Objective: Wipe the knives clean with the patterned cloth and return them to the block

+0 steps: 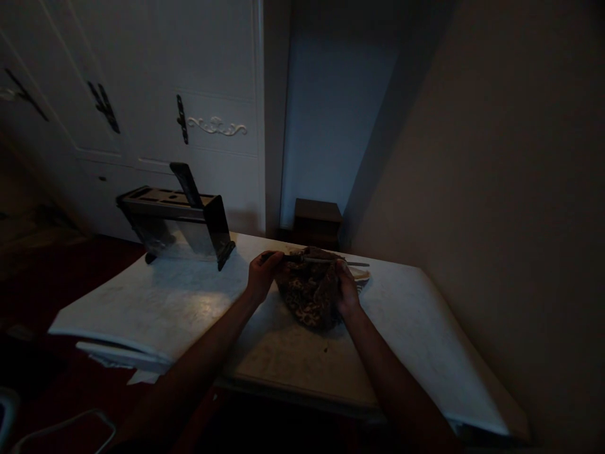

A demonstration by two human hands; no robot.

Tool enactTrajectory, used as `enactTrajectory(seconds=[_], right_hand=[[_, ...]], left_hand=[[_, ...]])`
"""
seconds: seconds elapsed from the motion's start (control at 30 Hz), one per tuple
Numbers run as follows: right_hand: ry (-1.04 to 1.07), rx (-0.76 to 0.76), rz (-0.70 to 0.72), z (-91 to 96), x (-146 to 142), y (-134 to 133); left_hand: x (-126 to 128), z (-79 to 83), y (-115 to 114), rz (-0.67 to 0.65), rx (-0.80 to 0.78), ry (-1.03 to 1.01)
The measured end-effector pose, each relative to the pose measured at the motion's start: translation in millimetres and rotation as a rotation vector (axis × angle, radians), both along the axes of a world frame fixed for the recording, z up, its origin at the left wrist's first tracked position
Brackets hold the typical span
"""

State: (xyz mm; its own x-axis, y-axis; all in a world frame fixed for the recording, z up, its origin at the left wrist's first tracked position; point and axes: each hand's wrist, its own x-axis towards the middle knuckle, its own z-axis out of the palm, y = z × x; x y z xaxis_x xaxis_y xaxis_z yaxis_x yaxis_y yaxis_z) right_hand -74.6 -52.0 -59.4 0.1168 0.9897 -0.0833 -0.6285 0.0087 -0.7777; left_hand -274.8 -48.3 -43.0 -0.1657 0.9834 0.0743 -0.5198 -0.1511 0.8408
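Note:
My left hand is closed around the dark handle of a knife, held roughly level above the table. The narrow grey blade points to the right, and its tip sticks out past my right hand. My right hand grips a brown patterned cloth against the blade. Most of the cloth hangs down between my two hands and hides part of the blade. A pale, striped piece shows just behind my right hand; I cannot tell what it is.
On the table, to the left, stands a knife block with a black-handled knife in it. White cupboards rise behind. A small brown cabinet sits beyond the table's far edge. A wall runs along the right.

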Motion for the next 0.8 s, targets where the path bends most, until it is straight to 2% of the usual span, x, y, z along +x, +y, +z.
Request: enactTrajectory(seconds=[0.23,0.37,0.47,0.6,0.7,0.8], right_hand=[[0.009,-0.030,0.004,-8.0,10,6],[-0.048,-0.066,-0.033,-15.3,13,9],[-0.137,-0.075,-0.072,-20.4,18,12],[-0.245,-0.060,-0.079,-23.6,20,15],[-0.253,-0.070,-0.030,-24.9,19,15],[-0.397,-0.007,-0.047,-29.1,25,16]], left_hand=[[-14,15.2,-4,0.087,0.030,-0.177],[-36,36.9,-11,0.156,0.072,-0.199],[-59,66.2,-18,0.192,0.099,-0.176],[-94,117.9,-32,0.261,0.130,-0.041],[-120,157.6,-42,0.249,0.130,0.054],[-146,193.1,-49,0.311,0.150,0.147]])
